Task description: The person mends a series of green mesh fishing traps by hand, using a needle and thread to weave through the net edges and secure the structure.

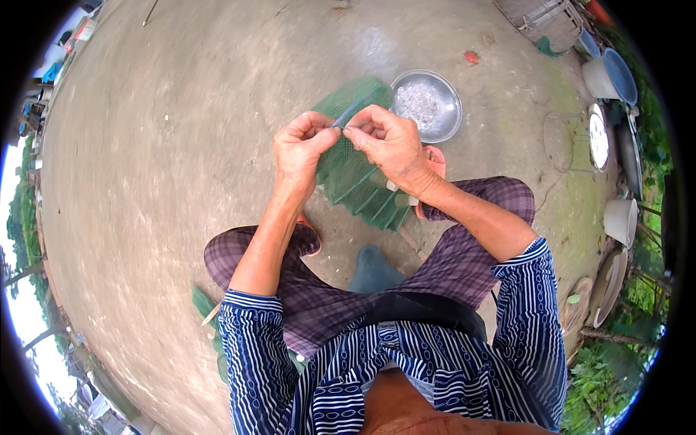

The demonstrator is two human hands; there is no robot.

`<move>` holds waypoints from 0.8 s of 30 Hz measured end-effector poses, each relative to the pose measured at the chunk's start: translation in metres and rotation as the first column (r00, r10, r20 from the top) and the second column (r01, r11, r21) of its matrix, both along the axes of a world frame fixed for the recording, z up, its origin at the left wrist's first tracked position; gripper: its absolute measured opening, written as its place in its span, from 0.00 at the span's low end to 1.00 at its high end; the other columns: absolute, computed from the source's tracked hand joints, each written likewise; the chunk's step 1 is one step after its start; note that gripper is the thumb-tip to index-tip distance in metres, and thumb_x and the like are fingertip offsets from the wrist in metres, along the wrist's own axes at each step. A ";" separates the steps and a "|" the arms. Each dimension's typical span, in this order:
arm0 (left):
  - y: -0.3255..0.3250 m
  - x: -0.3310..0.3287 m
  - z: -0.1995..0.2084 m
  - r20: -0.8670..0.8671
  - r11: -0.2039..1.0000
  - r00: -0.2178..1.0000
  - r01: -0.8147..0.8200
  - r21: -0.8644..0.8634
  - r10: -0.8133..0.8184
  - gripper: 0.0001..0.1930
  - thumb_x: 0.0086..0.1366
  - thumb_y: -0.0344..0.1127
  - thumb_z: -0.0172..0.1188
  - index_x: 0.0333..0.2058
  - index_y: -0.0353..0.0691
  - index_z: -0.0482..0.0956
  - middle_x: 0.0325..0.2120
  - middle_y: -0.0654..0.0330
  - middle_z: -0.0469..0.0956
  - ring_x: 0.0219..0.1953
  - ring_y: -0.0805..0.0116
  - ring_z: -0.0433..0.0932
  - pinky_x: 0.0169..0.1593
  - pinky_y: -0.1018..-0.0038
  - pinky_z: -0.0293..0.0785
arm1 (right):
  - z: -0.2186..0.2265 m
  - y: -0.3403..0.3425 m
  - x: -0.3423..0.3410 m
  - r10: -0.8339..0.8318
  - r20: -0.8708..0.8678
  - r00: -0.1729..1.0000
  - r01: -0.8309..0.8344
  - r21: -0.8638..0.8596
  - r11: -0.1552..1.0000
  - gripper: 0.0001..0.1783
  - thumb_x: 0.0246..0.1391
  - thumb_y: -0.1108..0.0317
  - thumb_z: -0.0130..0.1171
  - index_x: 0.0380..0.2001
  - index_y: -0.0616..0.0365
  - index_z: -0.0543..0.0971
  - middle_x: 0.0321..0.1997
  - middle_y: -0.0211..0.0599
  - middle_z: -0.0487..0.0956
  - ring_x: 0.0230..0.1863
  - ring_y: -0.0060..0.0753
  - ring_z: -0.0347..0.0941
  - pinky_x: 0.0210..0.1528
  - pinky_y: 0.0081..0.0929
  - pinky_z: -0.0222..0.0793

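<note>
A green mesh net (355,170) hangs between my knees, its lower folds crossed by several ribs. A thin blue strip (355,107) runs along its upper part. My left hand (301,148) is closed in a pinch at the near end of this strip. Almost touching it, fingertip to fingertip, my right hand (391,141) is also pinched; whatever lies between its fingers is too small to make out. Just beyond the right hand stands a round metal basin (455,109) with a shiny, pale content I cannot identify.
More green netting (203,301) lies on the ground by my left side. A blue-grey object (373,270) sits between my legs. Along the right edge are a white tub with blue inside (609,78), a wire stand (565,141) and a pale bucket (620,221). A red scrap (471,56) lies ahead.
</note>
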State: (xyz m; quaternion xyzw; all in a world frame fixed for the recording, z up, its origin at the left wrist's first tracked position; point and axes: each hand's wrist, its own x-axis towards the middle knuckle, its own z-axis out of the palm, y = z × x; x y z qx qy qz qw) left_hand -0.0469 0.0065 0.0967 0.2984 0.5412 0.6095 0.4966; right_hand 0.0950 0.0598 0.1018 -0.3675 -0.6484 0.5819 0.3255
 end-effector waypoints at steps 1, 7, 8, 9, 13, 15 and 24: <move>-0.001 -0.001 0.000 -0.001 1.000 1.000 -0.006 -0.007 0.006 0.05 0.48 0.21 0.55 0.26 0.34 0.76 0.21 0.68 0.73 0.25 0.82 0.68 0.31 0.84 0.63 | 0.000 0.001 -0.001 0.008 -0.001 1.000 -0.008 0.013 1.000 0.06 0.48 0.73 0.57 0.28 0.64 0.73 0.22 0.23 0.73 0.23 0.10 0.65 0.23 0.11 0.62; 0.000 0.000 -0.001 -0.006 0.999 1.000 -0.003 0.044 0.003 0.04 0.49 0.21 0.56 0.26 0.33 0.75 0.19 0.67 0.73 0.21 0.84 0.68 0.26 0.86 0.63 | -0.001 0.002 -0.002 -0.025 0.029 0.999 0.024 0.050 0.998 0.08 0.43 0.69 0.57 0.24 0.64 0.74 0.17 0.30 0.73 0.20 0.15 0.67 0.24 0.17 0.64; -0.001 -0.001 -0.001 -0.014 1.000 1.000 0.022 0.020 -0.022 0.05 0.48 0.21 0.56 0.27 0.33 0.75 0.20 0.67 0.73 0.22 0.83 0.68 0.28 0.85 0.63 | -0.002 0.003 -0.002 -0.024 0.029 0.999 0.023 0.050 0.999 0.08 0.43 0.69 0.57 0.24 0.64 0.74 0.17 0.30 0.73 0.20 0.15 0.67 0.24 0.17 0.64; -0.001 -0.001 -0.001 -0.020 0.999 0.999 0.047 -0.003 -0.047 0.06 0.48 0.20 0.56 0.28 0.33 0.76 0.21 0.67 0.74 0.24 0.83 0.68 0.30 0.85 0.64 | -0.002 0.003 -0.001 -0.032 0.033 0.999 0.030 0.051 0.998 0.08 0.43 0.69 0.57 0.24 0.64 0.73 0.17 0.30 0.73 0.20 0.15 0.66 0.23 0.17 0.64; -0.001 -0.001 -0.002 -0.023 0.999 0.999 0.041 0.016 -0.041 0.06 0.47 0.20 0.57 0.28 0.33 0.75 0.21 0.67 0.74 0.23 0.83 0.69 0.30 0.85 0.64 | -0.003 0.003 -0.001 -0.039 0.015 0.999 0.039 0.018 0.999 0.08 0.42 0.69 0.57 0.23 0.64 0.73 0.16 0.30 0.73 0.19 0.15 0.66 0.23 0.17 0.64; -0.001 -0.001 -0.003 -0.016 0.999 0.999 0.047 0.010 -0.047 0.07 0.47 0.20 0.57 0.28 0.33 0.75 0.21 0.67 0.74 0.23 0.83 0.69 0.29 0.86 0.64 | -0.003 0.004 0.000 -0.019 0.034 0.999 0.018 0.020 1.000 0.06 0.44 0.71 0.57 0.25 0.63 0.73 0.19 0.25 0.72 0.21 0.11 0.65 0.23 0.13 0.62; 0.000 0.002 -0.004 -0.041 0.999 0.999 0.034 0.012 -0.033 0.05 0.47 0.20 0.58 0.24 0.36 0.73 0.19 0.68 0.72 0.21 0.84 0.67 0.27 0.86 0.62 | -0.005 0.004 -0.002 -0.055 -0.018 0.998 0.054 -0.009 0.998 0.08 0.42 0.70 0.57 0.23 0.66 0.73 0.18 0.29 0.74 0.20 0.15 0.67 0.23 0.16 0.64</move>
